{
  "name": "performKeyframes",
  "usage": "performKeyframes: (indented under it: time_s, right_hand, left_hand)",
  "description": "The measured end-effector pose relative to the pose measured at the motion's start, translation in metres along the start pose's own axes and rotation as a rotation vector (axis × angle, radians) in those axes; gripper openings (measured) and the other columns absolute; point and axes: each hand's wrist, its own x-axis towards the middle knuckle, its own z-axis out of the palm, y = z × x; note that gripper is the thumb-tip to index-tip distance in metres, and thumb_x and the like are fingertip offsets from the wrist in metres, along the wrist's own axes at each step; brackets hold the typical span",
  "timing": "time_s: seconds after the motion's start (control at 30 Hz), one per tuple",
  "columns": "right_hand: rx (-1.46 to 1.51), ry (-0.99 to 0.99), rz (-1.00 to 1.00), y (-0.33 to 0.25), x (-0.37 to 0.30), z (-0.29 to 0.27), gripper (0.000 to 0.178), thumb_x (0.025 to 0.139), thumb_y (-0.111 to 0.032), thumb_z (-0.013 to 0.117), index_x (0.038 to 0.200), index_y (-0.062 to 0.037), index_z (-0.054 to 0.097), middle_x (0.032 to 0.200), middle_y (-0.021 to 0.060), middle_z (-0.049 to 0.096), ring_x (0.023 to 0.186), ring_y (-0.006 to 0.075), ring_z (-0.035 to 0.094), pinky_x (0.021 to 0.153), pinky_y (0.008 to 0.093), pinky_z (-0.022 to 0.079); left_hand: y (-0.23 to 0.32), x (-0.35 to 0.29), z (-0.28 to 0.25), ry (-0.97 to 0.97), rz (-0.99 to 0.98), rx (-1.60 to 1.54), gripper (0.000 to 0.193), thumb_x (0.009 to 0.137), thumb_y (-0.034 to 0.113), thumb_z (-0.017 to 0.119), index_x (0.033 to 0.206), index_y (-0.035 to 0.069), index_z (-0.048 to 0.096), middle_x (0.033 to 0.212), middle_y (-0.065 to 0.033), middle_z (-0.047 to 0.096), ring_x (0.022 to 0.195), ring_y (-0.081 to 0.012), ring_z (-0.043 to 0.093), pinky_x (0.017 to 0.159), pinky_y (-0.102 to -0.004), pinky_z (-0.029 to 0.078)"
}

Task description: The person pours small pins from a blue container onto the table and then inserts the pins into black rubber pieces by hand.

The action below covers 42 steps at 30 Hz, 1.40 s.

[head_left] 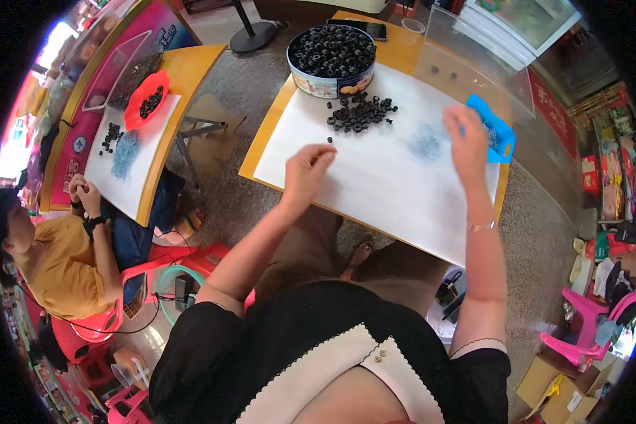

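Observation:
My left hand (306,177) is over the near left part of a white sheet (374,191), thumb and fingertips pinched together. Anything between them is too small to make out. Just beyond its fingertips lies a single black ring-like piece (330,140). A loose heap of the same black pieces (360,115) spreads farther off, in front of a round tin (332,86) filled with more. My right hand (466,141) is raised at the right, fingers curled together and slightly blurred; what they hold cannot be seen. Beside it are a scatter of tiny blue bits (427,144) and a blue tray (503,131).
A clear plastic panel (466,67) and a phone (360,28) are at the table's far side. To the left, a person in a yellow top (74,265) sits at another table with a red dish (136,113), black pieces and blue bits. Pink stools (586,325) stand right.

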Motion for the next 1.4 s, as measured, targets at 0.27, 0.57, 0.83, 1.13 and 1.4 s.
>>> performKeyframes:
  time_s: [0.27,0.57,0.83,1.13,1.4]
  right_hand:
    - [0.236,-0.13,0.259,-0.053,-0.116,0.019,0.011,0.083,-0.006,0.059,0.092,-0.0027,0.065,0.097,0.0111,0.063,0.091,0.0249,0.06,0.08,0.0318,0.047]
    - [0.315,-0.094,0.315,-0.071,-0.13,0.01,0.012,0.083,-0.004,0.058,0.092,-0.0017,0.065,0.094,0.0101,0.063,0.087,0.0217,0.06,0.077,0.0294,0.047]
    - [0.554,-0.077,0.342,-0.118,-0.105,0.024,0.019,0.081,-0.003,0.061,0.1,-0.0031,0.064,0.098,0.0099,0.06,0.085,0.0198,0.059,0.077,0.0286,0.047]
    - [0.546,-0.029,0.294,-0.116,-0.116,0.024,0.021,0.08,0.0,0.061,0.1,-0.0037,0.064,0.095,0.008,0.057,0.082,0.0163,0.056,0.074,0.026,0.046]
    - [0.559,0.009,0.362,-0.115,-0.125,0.019,0.016,0.085,-0.001,0.06,0.101,-0.0012,0.063,0.094,0.0081,0.061,0.085,0.0151,0.059,0.076,0.0259,0.047]
  left_hand:
    - [-0.011,0.079,-0.006,0.113,0.292,0.436,0.019,0.082,0.014,0.062,0.095,0.001,0.066,0.089,-0.0144,0.064,0.079,-0.0267,0.062,0.074,-0.0349,0.049]
    - [-0.002,0.066,-0.004,0.034,0.072,0.289,0.017,0.082,0.009,0.06,0.095,0.0,0.066,0.087,-0.0121,0.066,0.075,-0.0189,0.062,0.066,-0.0314,0.05]
    - [0.034,-0.002,0.018,-0.359,-0.494,-0.913,0.025,0.091,0.008,0.056,0.112,-0.005,0.055,0.087,-0.0081,0.062,0.074,-0.0158,0.061,0.064,-0.0251,0.052]
    - [0.038,-0.039,0.044,-0.439,-0.524,-0.934,0.017,0.09,0.009,0.058,0.105,0.0,0.058,0.09,-0.0065,0.063,0.078,-0.0144,0.062,0.072,-0.0264,0.054]
    - [0.044,-0.046,0.046,-0.468,-0.511,-0.895,0.019,0.088,0.007,0.061,0.104,-0.002,0.06,0.088,-0.0064,0.063,0.078,-0.015,0.062,0.072,-0.0273,0.054]
